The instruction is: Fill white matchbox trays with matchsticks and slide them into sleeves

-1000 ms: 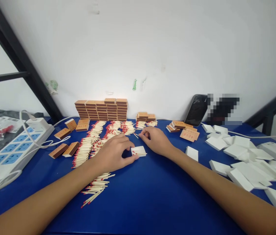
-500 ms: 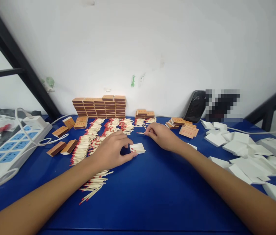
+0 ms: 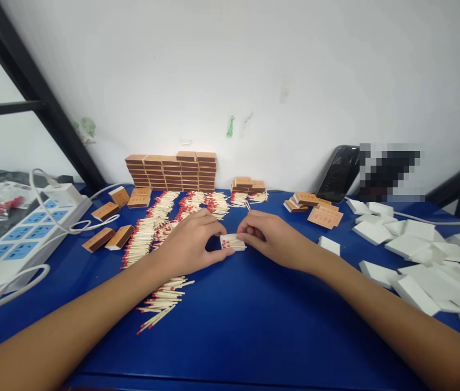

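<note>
My left hand grips a small white matchbox tray by its left end, thumb in front and fingers behind. Inside the tray lie a few matches, their red heads toward the left. My right hand is closed in a pinch over the tray's right end, its fingertips at a match there. Match sticks also poke up behind its curled fingers. Rows of loose red-headed matches spread behind and to the left of my left hand, with more matches in front of its wrist.
A wall of stacked matchboxes stands at the back, with a smaller stack beside it. Loose matchboxes and a power strip lie left. Matchbox sleeves, a phone and piled white trays are right.
My right hand has moved left and toward me, bringing a match to the tray. My left hand stays on the tray. The camera view has shifted slightly.
</note>
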### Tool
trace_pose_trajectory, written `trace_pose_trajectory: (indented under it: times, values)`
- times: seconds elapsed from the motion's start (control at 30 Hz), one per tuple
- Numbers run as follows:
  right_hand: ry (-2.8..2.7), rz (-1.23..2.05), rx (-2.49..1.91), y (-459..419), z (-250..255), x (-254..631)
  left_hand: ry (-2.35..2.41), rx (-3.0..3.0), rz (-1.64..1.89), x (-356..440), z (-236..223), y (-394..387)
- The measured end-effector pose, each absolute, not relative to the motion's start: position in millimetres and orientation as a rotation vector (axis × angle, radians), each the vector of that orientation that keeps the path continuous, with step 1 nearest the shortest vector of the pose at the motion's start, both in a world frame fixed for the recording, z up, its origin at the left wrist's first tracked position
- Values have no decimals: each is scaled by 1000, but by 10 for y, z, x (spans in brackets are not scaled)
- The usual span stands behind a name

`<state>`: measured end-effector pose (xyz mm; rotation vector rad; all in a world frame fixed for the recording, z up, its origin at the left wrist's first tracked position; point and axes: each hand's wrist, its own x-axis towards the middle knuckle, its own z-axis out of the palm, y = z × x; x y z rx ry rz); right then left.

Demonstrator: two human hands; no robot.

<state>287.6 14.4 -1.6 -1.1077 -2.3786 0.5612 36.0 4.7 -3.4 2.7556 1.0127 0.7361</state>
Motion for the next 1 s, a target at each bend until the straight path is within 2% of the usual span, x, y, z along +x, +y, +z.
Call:
trace_pose_trajectory:
  times: [0.3,0.37,0.5,0.63,0.83,1.0]
  values:
    - [-2162,898,-1169,129,-51,2849,1035,2710,742,351,-93,49]
    - [-2073,822,-1223,217,-79,2875,1047,2700,733,350,-96,49]
    - [-1945,359,-1455,557,-147,2985,1058,2706,731,354,-101,48]
    - [-2001,199,-1551,794,-248,3052,1053,2711,732,361,-112,51]
    - [-2079,205,-1575,796,-271,3111,1031,2723,749,368,-140,47]
    - [-2252,373,-1481,616,-92,3316,1033,2709,746,374,-118,19]
